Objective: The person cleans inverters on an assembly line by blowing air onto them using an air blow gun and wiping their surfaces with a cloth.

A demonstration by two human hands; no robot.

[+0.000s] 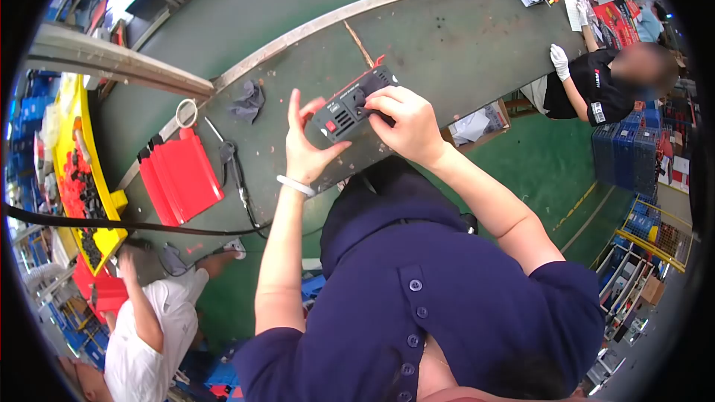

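A black box-shaped device [350, 106] with red trim, sockets and a red switch on its face rests above the green conveyor belt [417, 37]. My left hand [307, 145] steadies its near left end with fingers spread upward; a white band sits on that wrist. My right hand [406, 125] grips the device's right side, fingers pressed on its top face near a socket.
Red plastic trays [179, 175] lie on the belt to the left, beside a tool with a black cable [234, 171], a grey rag [247, 100] and a tape roll [186, 112]. A yellow bin [82, 179] holds red and black parts. Two other workers sit nearby [607, 82] [153, 313].
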